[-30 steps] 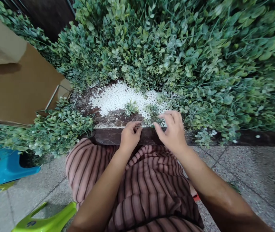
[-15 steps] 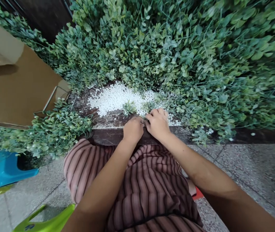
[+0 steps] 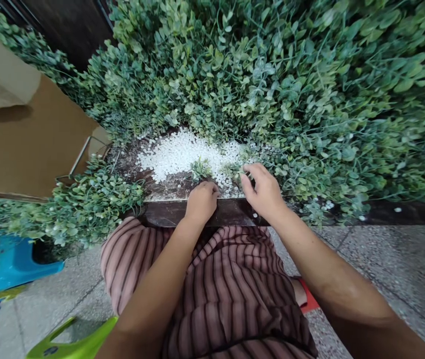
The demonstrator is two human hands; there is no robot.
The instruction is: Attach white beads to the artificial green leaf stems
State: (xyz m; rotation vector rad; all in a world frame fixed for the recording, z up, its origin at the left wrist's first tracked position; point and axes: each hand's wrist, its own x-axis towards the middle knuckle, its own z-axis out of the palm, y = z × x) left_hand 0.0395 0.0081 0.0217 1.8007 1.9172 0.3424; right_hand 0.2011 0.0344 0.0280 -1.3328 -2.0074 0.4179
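My left hand (image 3: 202,200) rests at the front edge of the dark wooden board (image 3: 163,213). Its fingers are curled closed, and whatever they hold is hidden. To the right, my right hand (image 3: 264,193) has its thumb and forefinger bent towards each other in a pinch, beside a small leafy sprig (image 3: 231,169). What sits between those fingertips is too small to make out. Past both hands spreads a heap of small white beads (image 3: 186,149). Another small green sprig (image 3: 200,168) lies on the beads, just beyond my left hand.
Leafy green garlands (image 3: 257,75) pile up behind and to the right, with another clump (image 3: 96,194) on the left. A cardboard box (image 3: 36,144) stands at left. Below are a blue plastic stool (image 3: 6,264), a lime-green plastic piece (image 3: 81,341) and striped cloth (image 3: 230,289).
My right hand has moved right, away from my left hand, towards the sprig and beads. My left hand has shifted slightly left and stays curled.
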